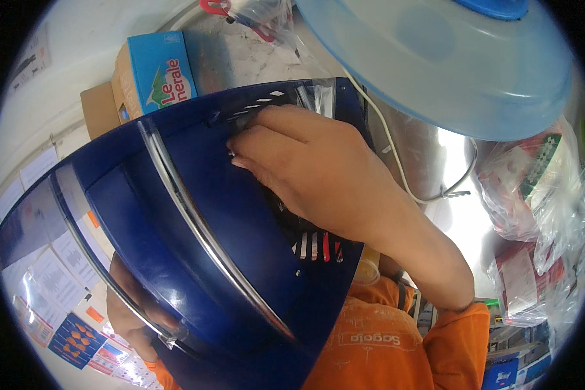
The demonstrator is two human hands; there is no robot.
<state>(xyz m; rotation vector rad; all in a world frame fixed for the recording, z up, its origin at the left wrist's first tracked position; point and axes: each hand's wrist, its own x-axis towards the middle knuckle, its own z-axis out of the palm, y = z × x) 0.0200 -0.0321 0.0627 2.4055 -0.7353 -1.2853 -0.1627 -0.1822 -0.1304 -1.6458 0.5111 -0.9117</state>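
White wall (91, 39) is standing behind the glossy, curved, dark-blue, plastic-looking casing (240, 214) between my hands. I'm judging it light, stiff, slippery, edge-held best. Right hand (299, 162) is pinching narrowly, contents hidden; left hand's (125, 313) grip I'm not discerning.

The casing (234, 208) is dark blue, crossed by silver trim (190, 214). The dome (435, 71) is translucent pale blue; the sleeve (458, 341), orange.

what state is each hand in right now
Left hand: holding curved blue panel.
Right hand: closed in a pinch; anything held can't be told.
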